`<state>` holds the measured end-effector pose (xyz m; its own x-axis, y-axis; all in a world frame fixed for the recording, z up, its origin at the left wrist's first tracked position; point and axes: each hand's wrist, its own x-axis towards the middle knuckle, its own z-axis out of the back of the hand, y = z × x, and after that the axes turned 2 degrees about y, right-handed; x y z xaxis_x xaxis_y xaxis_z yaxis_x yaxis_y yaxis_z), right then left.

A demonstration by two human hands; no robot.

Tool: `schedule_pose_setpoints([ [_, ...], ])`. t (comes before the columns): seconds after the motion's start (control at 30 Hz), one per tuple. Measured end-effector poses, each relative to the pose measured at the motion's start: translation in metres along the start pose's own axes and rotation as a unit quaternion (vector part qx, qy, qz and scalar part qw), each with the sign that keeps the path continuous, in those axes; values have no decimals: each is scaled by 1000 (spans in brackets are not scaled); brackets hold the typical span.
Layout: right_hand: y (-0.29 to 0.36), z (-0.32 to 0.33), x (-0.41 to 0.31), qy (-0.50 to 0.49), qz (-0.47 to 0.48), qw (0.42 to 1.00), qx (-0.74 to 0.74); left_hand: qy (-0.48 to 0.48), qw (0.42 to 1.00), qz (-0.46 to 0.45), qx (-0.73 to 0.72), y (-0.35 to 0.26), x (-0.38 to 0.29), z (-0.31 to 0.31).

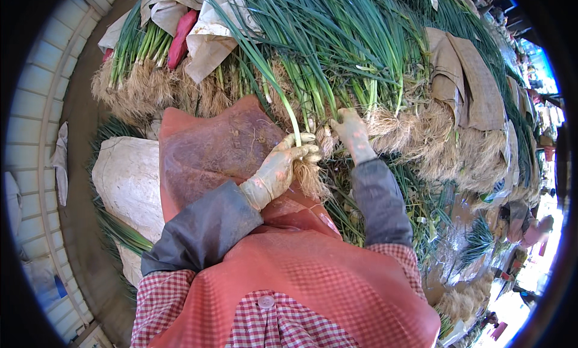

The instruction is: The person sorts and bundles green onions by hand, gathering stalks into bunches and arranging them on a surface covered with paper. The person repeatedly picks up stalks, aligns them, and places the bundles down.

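Observation:
My left hand point(277, 169), in a soiled pale glove, grips one green onion point(293, 122) low on its white stem. Its fibrous roots point(310, 178) hang below the fingers, and its long leaves lean up to the left. At the front of a large heap of green onions point(325, 45) is my right hand point(353, 133), gloved too. Thumb and fingers close about the lower stem of another green onion point(331, 105); part of that grip is hidden. Under my left forearm spreads a muddy red plastic apron point(216, 144).
Brown sacking point(474, 81) covers onions at the right, with a root mass point(451, 153) below it. A stuffed white sack point(128, 181) lies at the left, near a tiled strip point(27, 131). Loose leaves point(420, 203) litter the wet ground. Another person point(526, 226) is at far right.

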<state>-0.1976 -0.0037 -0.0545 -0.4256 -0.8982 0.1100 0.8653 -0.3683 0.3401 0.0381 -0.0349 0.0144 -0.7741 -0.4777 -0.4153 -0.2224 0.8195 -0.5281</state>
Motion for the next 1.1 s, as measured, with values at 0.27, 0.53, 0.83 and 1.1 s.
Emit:
schedule_pose_setpoints([
  [0.27, 91, 86, -23, 258, -173, 825, 472, -21, 995, -70, 75, 30, 3, 13],
  [0.53, 106, 58, -41, 196, -157, 756, 605, -3, 993, -72, 93, 12, -19, 3],
  [0.83, 126, 50, -14, 210, -252, 655, 680, 19, 1000, -25, 2, 14, -31, 15],
  [1.1, 48, 74, -94, 176, -150, 549, 803, 2, 999, -19, -44, 11, -43, 29],
])
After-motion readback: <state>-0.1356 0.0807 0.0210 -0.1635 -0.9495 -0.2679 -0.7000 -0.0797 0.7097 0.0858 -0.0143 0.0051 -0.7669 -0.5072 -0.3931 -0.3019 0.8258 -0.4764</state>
